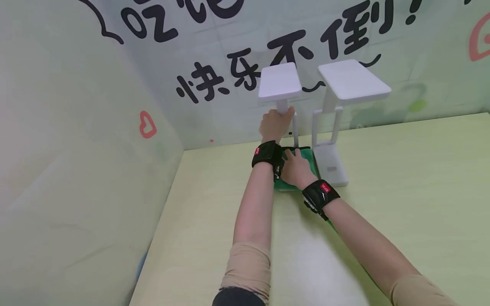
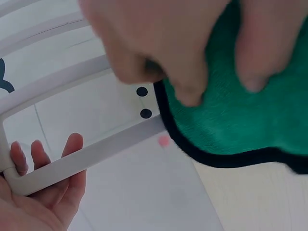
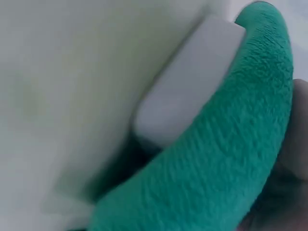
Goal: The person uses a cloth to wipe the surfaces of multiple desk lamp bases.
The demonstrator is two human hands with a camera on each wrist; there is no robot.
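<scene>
Two white desk lamps stand side by side against the wall in the head view. On the left lamp [image 1: 280, 80], my left hand [image 1: 275, 123] grips the upright frame just below the lamp head; the left wrist view shows fingers curled about one white bar [image 2: 96, 150]. Lower down, my right hand [image 1: 296, 169] holds a green cloth [image 1: 311, 156] with black edging over that lamp's base. In the right wrist view the cloth [image 3: 211, 154] folds along a white block-like part [image 3: 187, 82], seemingly the base. Most of the base is hidden under cloth and hand.
Close to the right of the cloth is the second lamp [image 1: 354, 80], its base [image 1: 332, 168] on the pale table [image 1: 413, 178]. Behind is a wall sheet [image 1: 226, 119] with black characters; another pale wall [image 1: 84, 170] runs along the left.
</scene>
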